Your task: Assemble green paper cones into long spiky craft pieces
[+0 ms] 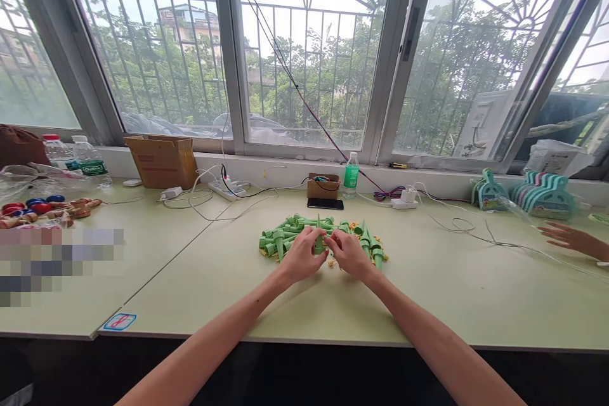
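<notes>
My left hand (303,255) is closed around a green plastic spike (318,240), held upright with its point toward the window. Fingers pinched, my right hand (351,252) meets the left one at the spike; whatever sits between its fingertips is too small to make out. Behind and to the left of my hands lies a heap of similar green cone-shaped spikes (278,242). More green spikes (365,240) lie just beyond my right hand. Small yellow pieces (332,262) are scattered under and around the heap.
Behind the heap are a black phone (325,204), a small cardboard box (320,188) and a green-labelled bottle (351,176). Cables run from a power strip (229,188). A larger carton (162,163) stands left. At right, another person's hand (568,238) is near teal plastic items (545,196).
</notes>
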### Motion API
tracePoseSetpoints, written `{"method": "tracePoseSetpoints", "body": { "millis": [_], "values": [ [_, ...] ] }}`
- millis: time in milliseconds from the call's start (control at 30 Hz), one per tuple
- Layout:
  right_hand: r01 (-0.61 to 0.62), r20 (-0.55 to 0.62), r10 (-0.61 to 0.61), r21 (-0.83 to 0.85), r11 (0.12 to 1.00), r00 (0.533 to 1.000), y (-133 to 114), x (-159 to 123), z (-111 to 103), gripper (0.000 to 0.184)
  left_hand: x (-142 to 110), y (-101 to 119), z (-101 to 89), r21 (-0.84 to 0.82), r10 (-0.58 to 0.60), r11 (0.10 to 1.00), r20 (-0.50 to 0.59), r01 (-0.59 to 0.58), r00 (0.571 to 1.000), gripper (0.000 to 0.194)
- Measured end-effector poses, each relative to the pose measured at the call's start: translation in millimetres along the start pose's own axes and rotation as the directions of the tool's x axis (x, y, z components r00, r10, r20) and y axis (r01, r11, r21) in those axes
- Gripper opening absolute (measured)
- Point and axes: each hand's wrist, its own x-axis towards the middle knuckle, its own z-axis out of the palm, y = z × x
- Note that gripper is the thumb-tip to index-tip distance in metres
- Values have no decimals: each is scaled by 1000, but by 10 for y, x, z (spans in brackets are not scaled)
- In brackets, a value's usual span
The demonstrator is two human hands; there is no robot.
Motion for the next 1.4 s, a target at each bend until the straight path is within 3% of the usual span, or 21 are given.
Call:
{"method": "tracePoseSetpoints", "body": {
  "millis": [667, 1233, 1400],
  "values": [
    [-11, -78, 3, -98, 995, 997, -21, 19, -18, 46, 5, 10, 0, -11, 14, 1000, -34, -14, 999, 26],
    [-51, 2, 51, 61, 997, 999, -76, 11, -42, 37, 4, 6, 6, 25, 13, 1000, -25, -12, 1000, 27],
    [-43, 18, 41, 123, 991, 999, -57, 5, -38, 25, 3, -6, 14, 14, 16, 1000, -39, -15, 999, 29]
  ]
}}
